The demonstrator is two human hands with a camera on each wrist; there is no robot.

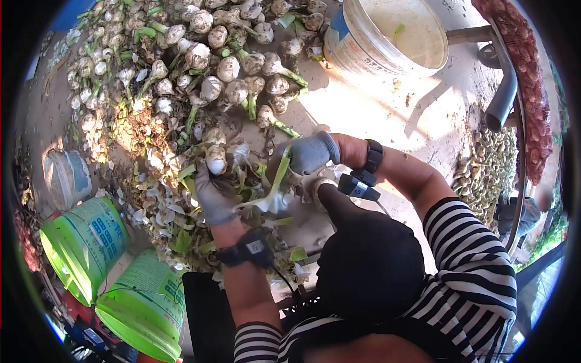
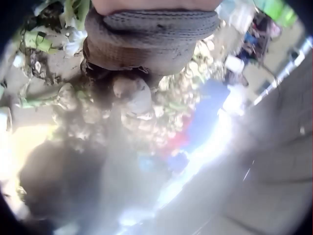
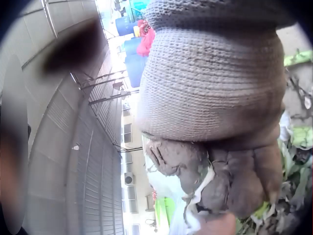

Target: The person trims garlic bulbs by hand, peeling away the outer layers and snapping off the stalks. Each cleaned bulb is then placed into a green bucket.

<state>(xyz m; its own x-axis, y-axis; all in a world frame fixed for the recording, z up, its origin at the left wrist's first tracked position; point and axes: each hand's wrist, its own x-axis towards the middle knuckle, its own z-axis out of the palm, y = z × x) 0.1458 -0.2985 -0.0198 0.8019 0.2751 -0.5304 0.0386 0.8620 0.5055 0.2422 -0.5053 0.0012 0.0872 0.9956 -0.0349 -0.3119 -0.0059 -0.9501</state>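
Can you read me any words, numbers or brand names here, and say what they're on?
None can be quoted with certainty.
White bucket: print on its side, too blurred.
Upper green bucket: label too small.
Lower green bucket: print too blurred.
Left wrist device, right wrist device: tag marks too small.

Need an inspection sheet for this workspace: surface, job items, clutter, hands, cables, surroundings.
Surface: pale ground, partly sunlit, strewn with debris.
Job's things: garlic bulb, green stalk; large bulb heap beyond.
Clutter: loose husks; two green buckets at left, white bucket upper right.
Hands: both gloved; left hand grips the garlic bulb, right hand holds the green stalk.
Cables: dark cable near the left wrist.
Surroundings: gray pipe at right; building in the right wrist view.
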